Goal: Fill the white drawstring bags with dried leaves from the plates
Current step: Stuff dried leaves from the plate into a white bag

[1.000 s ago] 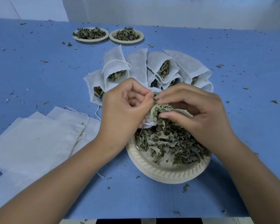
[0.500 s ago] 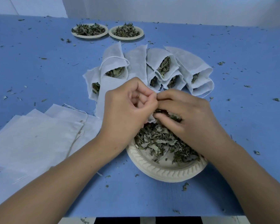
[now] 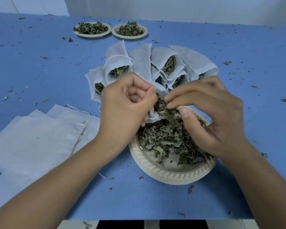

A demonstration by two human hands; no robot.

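2 hands on 1 white drawstring bag [image 3: 153, 115], held over the near plate [image 3: 163, 174] of 3.
Left hand [image 3: 127, 106]: fingers curled, pinching the bag's mouth open, just above the plate's 11 o'clock rim. Right hand [image 3: 211, 113]: thumb and fingers closed on a tuft of dried leaves [image 3: 168, 139] right at that mouth; the rest of the leaves are heaped on the plate under both hands. Filled bags [image 3: 169, 65] fanned at the plate's 12 o'clock, 6 showing leaves at their mouths; overlap hides any more. Far plates: 2, left one [image 3: 92, 29] and right one [image 3: 129, 31], touching, both loaded, at the desk's [image 3: 40, 71] 11–12 o'clock. Empty bags [image 3: 36, 142] stacked flat at 8–9 o'clock, count unclear. Leaf crumbs all over the desk.
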